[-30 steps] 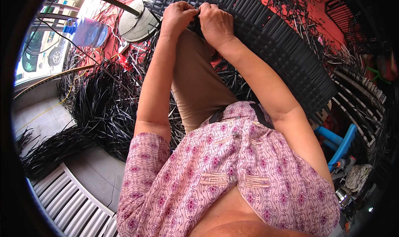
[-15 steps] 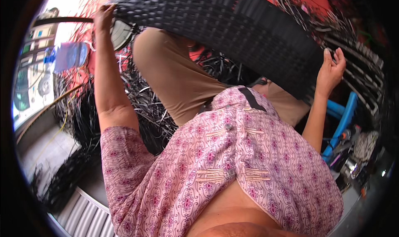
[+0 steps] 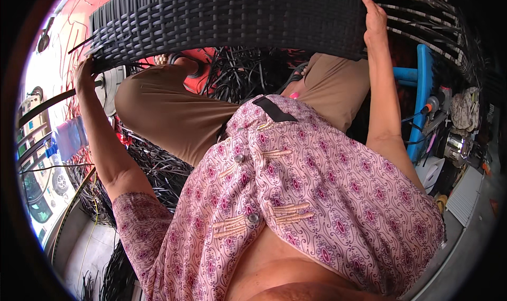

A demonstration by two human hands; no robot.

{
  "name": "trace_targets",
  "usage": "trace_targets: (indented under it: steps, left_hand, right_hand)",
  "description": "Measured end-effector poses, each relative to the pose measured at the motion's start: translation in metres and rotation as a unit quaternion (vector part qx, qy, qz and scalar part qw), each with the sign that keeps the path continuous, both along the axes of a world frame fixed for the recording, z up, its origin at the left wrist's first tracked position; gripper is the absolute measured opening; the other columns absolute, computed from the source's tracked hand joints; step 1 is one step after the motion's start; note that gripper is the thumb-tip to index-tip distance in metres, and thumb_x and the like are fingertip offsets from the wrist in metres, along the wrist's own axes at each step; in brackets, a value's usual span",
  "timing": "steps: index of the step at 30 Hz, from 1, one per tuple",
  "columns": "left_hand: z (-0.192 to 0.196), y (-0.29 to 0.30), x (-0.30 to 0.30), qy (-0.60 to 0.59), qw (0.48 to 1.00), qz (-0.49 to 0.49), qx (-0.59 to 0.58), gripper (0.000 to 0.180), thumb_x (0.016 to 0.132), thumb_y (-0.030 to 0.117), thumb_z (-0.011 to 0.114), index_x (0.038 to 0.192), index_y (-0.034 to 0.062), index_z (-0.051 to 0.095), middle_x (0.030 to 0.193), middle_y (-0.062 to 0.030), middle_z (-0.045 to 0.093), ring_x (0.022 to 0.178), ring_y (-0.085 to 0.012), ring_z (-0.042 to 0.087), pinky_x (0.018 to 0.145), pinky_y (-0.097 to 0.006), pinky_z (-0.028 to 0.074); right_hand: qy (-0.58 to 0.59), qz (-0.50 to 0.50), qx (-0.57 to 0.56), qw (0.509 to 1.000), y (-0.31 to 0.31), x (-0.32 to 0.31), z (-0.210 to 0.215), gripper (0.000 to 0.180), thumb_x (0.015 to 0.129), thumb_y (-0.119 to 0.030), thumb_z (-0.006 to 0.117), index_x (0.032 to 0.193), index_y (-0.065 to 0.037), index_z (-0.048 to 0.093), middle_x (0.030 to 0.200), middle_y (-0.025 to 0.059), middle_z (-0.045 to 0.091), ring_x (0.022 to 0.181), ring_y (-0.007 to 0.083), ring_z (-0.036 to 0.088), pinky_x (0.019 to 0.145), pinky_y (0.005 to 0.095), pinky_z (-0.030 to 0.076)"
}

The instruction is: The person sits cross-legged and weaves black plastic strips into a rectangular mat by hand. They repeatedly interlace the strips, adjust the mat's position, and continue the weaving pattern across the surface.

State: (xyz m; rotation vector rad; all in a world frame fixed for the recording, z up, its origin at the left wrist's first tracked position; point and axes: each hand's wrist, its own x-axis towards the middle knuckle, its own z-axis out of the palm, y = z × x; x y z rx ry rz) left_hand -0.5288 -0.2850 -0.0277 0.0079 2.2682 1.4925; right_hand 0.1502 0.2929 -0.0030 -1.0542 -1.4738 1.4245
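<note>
A black woven rattan panel [image 3: 227, 24], a long strip of flat plastic weave, spans the top of the head view above my knees. My left hand [image 3: 85, 75] is closed at its lower left corner, where a loose strand sticks out; the fingertips are partly hidden. At the panel's right end, my right hand [image 3: 375, 24] holds the edge, one digit stretched upward along it and the other fingers mostly out of sight. Loose black plastic strips [image 3: 240, 74] lie heaped between my legs and beside my left thigh.
To the right stand a blue plastic stool [image 3: 424, 100] and a dark slatted stack [image 3: 422, 21]. A cluttered pile with an orange-and-grey tool [image 3: 432, 105] sits beyond my right arm. A clear bluish bottle [image 3: 68, 140] and dark bars are at the left, over a red floor [image 3: 74, 34].
The panel has swung level and shifted left, its right end rising. My left hand has moved left and down with it. My right hand has moved up from open fingers onto the panel's end.
</note>
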Motion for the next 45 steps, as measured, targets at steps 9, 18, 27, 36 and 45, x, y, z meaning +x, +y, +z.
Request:
trace_targets:
  steps: [9,18,27,36,45]
  left_hand:
    - [0.050,0.137,0.254,0.003,0.995,-0.086,0.041,0.024,0.096,0.032,0.070,0.092,0.0085,0.066,0.082,0.0024,0.060,0.075,-0.0092,0.055,0.068,-0.027,0.045]
    - [0.077,0.128,0.344,0.358,0.898,-0.148,-0.210,0.024,0.100,0.025,0.063,0.090,0.0034,0.062,0.082,-0.0130,0.065,0.082,-0.0307,0.064,0.075,-0.042,0.047]
    - [0.083,0.105,0.342,0.417,0.852,-0.128,-0.291,0.027,0.098,0.032,0.062,0.101,0.0047,0.064,0.094,-0.0189,0.071,0.092,-0.0427,0.067,0.081,-0.051,0.050]
    - [0.172,0.017,0.332,0.372,0.928,-0.022,-0.023,0.011,0.096,0.014,0.070,0.098,0.0035,0.071,0.094,-0.0034,0.074,0.089,-0.0108,0.066,0.086,-0.026,0.049]
    - [0.272,0.093,0.463,0.455,0.839,-0.197,0.225,0.010,0.093,-0.001,0.066,0.102,-0.0070,0.066,0.101,-0.0151,0.073,0.096,-0.0181,0.068,0.095,-0.029,0.050]
  right_hand:
    - [-0.235,-0.060,0.055,0.969,0.176,0.103,0.022,0.066,0.090,-0.051,0.074,0.130,0.001,0.068,0.131,0.0138,0.068,0.121,0.0224,0.062,0.100,0.0356,0.048]
    - [-0.410,-0.151,0.175,0.883,0.180,0.132,0.015,0.090,0.088,-0.080,0.047,0.132,-0.004,0.067,0.140,0.0258,0.059,0.133,0.0419,0.052,0.111,0.0445,0.039]
    - [-0.444,-0.183,0.254,0.840,0.138,0.130,0.021,0.074,0.093,-0.076,0.044,0.124,-0.015,0.073,0.133,0.0148,0.067,0.127,0.0384,0.058,0.105,0.0455,0.044]
    - [-0.311,-0.189,0.610,0.704,0.082,0.060,0.065,0.040,0.095,-0.051,0.065,0.113,-0.016,0.076,0.114,0.0088,0.072,0.110,0.0304,0.064,0.092,0.0453,0.049]
    - [0.184,0.569,0.121,0.792,-0.242,-0.129,0.200,0.034,0.101,-0.027,0.068,0.118,0.002,0.071,0.099,0.0057,0.072,0.092,0.0097,0.066,0.080,0.0240,0.053]
